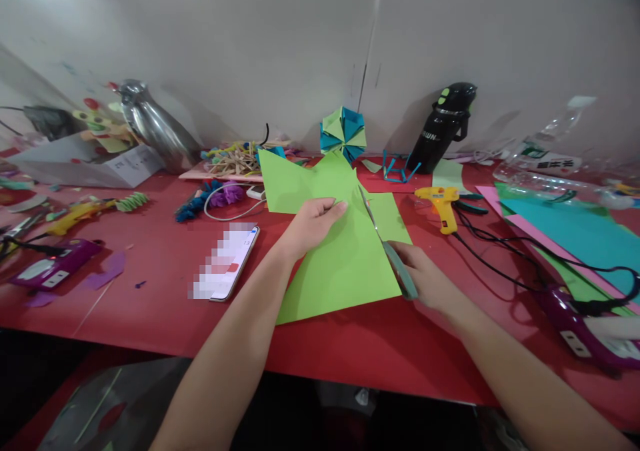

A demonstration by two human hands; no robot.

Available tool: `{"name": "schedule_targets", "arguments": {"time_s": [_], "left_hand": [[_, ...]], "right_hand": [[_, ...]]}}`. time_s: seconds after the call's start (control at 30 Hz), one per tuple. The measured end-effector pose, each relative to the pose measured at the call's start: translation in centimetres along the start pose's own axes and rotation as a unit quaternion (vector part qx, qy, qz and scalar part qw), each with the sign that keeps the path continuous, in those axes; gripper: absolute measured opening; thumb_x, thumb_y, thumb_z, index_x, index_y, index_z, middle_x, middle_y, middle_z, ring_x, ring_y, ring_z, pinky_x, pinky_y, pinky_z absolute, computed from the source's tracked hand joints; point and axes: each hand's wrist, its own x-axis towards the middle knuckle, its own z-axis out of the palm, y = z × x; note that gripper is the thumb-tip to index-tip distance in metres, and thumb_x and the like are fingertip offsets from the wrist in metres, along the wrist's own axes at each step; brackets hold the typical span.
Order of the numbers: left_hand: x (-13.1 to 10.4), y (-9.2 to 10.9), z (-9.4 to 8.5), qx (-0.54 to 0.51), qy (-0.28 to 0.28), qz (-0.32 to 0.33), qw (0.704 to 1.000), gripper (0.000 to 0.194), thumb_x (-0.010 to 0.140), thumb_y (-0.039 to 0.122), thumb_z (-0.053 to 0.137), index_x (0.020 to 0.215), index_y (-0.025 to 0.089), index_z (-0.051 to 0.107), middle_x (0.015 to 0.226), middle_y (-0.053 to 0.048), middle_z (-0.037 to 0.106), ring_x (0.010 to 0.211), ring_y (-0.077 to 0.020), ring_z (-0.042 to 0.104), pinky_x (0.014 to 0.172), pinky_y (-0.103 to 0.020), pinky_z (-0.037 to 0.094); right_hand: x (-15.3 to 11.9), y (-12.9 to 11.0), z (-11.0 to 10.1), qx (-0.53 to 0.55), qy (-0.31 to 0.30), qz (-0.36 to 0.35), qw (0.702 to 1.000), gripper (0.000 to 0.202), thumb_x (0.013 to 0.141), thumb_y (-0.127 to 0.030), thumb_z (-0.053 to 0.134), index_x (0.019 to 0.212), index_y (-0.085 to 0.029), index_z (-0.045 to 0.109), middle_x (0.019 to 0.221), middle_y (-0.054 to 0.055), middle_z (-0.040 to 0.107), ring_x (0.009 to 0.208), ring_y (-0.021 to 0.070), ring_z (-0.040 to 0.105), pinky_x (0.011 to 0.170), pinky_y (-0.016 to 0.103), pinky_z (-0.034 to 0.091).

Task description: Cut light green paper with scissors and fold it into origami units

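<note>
A large sheet of light green paper (345,271) is held just over the red table, its far part creased and raised. My left hand (317,221) pinches it near the middle, thumb on top. In my right hand (417,268) is a pair of scissors (399,268) with green handles, my fingers wrapped round them. The blades point away from me and lie at a cut in the paper, to the right of my left hand. Another light green piece (393,214) shows beneath, on the right.
A phone (233,264) lies left of the paper. To the right are a yellow glue gun (440,204) with its cord, a purple power strip (575,324) and coloured sheets (580,214). A black bottle (443,131), a folded paper ball (343,133) and a steel jug (155,124) stand behind.
</note>
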Motion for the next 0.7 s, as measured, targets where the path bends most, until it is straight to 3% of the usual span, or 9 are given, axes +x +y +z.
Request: {"name": "schedule_targets", "arguments": {"time_s": [0.17, 0.4, 0.7], "left_hand": [[0.02, -0.12, 0.04, -0.005, -0.001, 0.004, 1.0, 0.04, 0.09, 0.048, 0.064, 0.066, 0.019, 0.049, 0.056, 0.004, 0.042, 0.05, -0.0098, 0.044, 0.047, -0.022, 0.031], [0.04, -0.12, 0.02, -0.003, -0.003, 0.01, 1.0, 0.041, 0.09, 0.048, 0.063, 0.066, 0.02, 0.048, 0.056, 0.004, 0.041, 0.049, -0.0092, 0.042, 0.047, -0.022, 0.03], [0.12, -0.27, 0.1, -0.018, -0.006, 0.011, 1.0, 0.038, 0.092, 0.044, 0.062, 0.067, 0.019, 0.048, 0.059, 0.002, 0.046, 0.052, -0.0098, 0.046, 0.047, -0.022, 0.032]], "right_hand": [[0.14, 0.05, 0.02, 0.001, 0.0, 0.003, 1.0, 0.011, 0.077, -0.033, 0.061, 0.078, -0.022, 0.056, 0.063, -0.002, 0.053, 0.071, 0.0203, 0.055, 0.065, 0.032, 0.045], [0.19, 0.21, 0.08, 0.003, -0.005, -0.002, 1.0, 0.009, 0.079, -0.029, 0.06, 0.078, -0.021, 0.056, 0.064, -0.004, 0.051, 0.063, 0.0155, 0.048, 0.067, 0.032, 0.044], [0.16, 0.45, 0.1, -0.011, 0.004, -0.012, 1.0, 0.009, 0.081, -0.027, 0.059, 0.083, -0.019, 0.06, 0.069, -0.003, 0.056, 0.066, 0.0159, 0.05, 0.064, 0.031, 0.043]]}}
